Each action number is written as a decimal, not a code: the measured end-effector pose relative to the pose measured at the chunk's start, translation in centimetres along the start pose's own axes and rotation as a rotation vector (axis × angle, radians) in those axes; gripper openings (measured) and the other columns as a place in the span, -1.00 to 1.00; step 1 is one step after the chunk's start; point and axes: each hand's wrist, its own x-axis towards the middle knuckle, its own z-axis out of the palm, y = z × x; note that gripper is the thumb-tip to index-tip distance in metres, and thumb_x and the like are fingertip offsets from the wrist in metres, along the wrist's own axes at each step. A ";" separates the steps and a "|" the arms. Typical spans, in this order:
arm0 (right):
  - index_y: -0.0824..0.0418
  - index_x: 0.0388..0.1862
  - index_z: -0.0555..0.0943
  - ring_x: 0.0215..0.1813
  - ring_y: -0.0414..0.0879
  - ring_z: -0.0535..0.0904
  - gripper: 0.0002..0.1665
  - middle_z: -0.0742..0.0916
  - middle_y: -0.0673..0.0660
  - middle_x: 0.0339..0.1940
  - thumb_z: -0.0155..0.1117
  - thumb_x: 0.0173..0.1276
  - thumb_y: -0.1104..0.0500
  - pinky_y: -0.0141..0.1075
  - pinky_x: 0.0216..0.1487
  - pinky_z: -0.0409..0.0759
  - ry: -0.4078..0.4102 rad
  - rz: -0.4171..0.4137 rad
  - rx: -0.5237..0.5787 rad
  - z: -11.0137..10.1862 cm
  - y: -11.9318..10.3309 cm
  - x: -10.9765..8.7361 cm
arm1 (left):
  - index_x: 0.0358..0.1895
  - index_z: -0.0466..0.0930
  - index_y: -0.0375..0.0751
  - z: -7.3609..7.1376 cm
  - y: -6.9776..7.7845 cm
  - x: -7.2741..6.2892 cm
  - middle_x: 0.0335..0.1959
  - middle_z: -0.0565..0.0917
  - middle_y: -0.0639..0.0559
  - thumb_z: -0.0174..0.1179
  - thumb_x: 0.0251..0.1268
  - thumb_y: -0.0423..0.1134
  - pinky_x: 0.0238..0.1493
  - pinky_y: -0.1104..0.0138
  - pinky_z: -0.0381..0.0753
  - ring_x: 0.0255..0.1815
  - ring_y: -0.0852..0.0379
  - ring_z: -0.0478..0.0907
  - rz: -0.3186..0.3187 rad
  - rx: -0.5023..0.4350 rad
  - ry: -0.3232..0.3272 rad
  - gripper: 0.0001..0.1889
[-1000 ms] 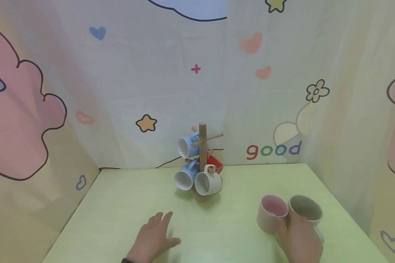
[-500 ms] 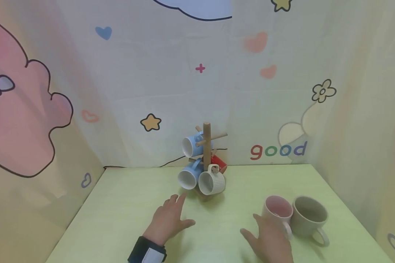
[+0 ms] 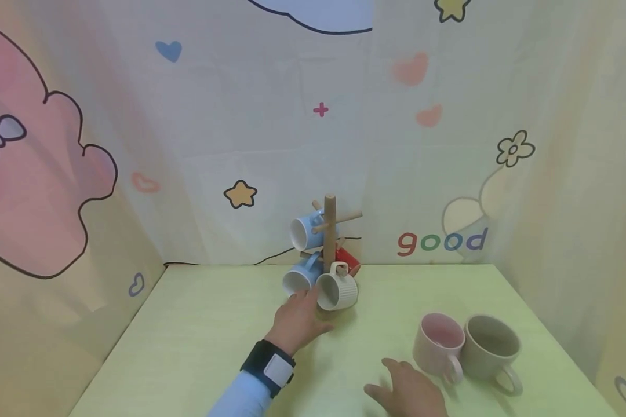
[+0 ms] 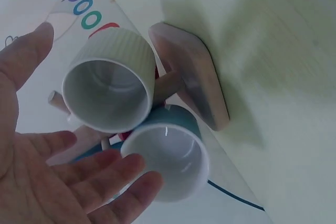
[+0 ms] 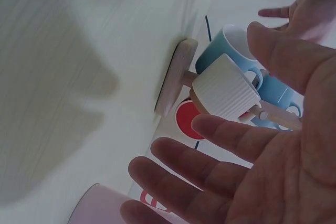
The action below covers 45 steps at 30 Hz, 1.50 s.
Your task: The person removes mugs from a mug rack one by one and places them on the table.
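A wooden mug tree [image 3: 330, 231] stands at the back of the table. From its pegs hang an upper blue mug [image 3: 315, 233], a lower blue mug [image 3: 295, 280], a white ribbed mug [image 3: 347, 291] and a red mug [image 3: 350, 262], partly hidden behind the post. My left hand [image 3: 297, 323] reaches out just before the white and lower blue mugs, fingers spread and holding nothing; the left wrist view shows both mug mouths [image 4: 121, 40] beyond the fingertips. Lower right, my right hand [image 3: 411, 391] hovers with parted fingers, left of a pink mug [image 3: 433, 352], holding nothing.
A grey mug [image 3: 480, 358] stands upright on the table [image 3: 198, 336], right beside the pink one. Both have their handles toward the front right. A patterned cloth backdrop [image 3: 271, 116] surrounds the table, and a thin black cable [image 3: 273, 255] runs along the back.
My right hand has let go of the mugs at the right and moved left, away from them. My left hand has advanced up and right to the mug tree.
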 end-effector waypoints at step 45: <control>0.18 0.08 0.64 -0.16 0.13 0.68 -0.30 0.73 0.12 -0.16 0.43 0.13 -0.28 0.03 -0.23 0.59 -0.018 0.054 -0.006 1.1 0.8 0.1 | 0.19 0.39 -0.40 3.3 2.6 5.7 0.01 0.56 -0.25 0.54 -0.09 0.17 0.00 0.10 0.65 -0.03 -0.10 0.53 -0.038 0.191 0.197 -0.10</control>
